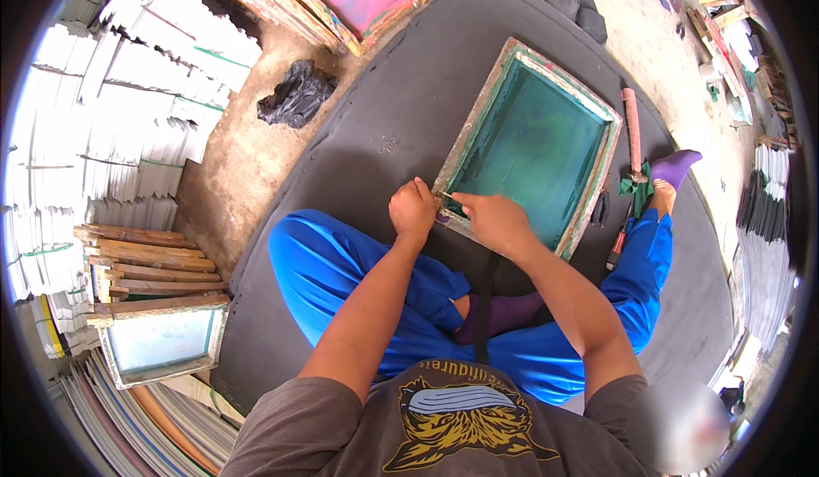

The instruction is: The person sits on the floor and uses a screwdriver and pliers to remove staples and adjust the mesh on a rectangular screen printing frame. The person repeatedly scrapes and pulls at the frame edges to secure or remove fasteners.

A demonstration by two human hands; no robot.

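A wooden screen-printing frame (pixel 616 127) with a green mesh (pixel 533 148) lies at a slant in front of my crossed legs. At its near left corner my left hand (pixel 414 210) is closed, fingers curled; what it grips is hidden. My right hand (pixel 495 223) rests over the frame's near edge, index finger stretched toward that same corner and the other fingers curled under. A thin pale piece (pixel 447 194) shows between the two hands, too small to name.
Right of the frame lie a hammer (pixel 632 131) with a pinkish handle, a green cloth (pixel 640 195) and a red-and-black screwdriver (pixel 615 247). A dark padded mat (pixel 409 93) is under me. Black plastic (pixel 297 93), stacked white sheets (pixel 145 110) and more frames (pixel 162 340) stand left.
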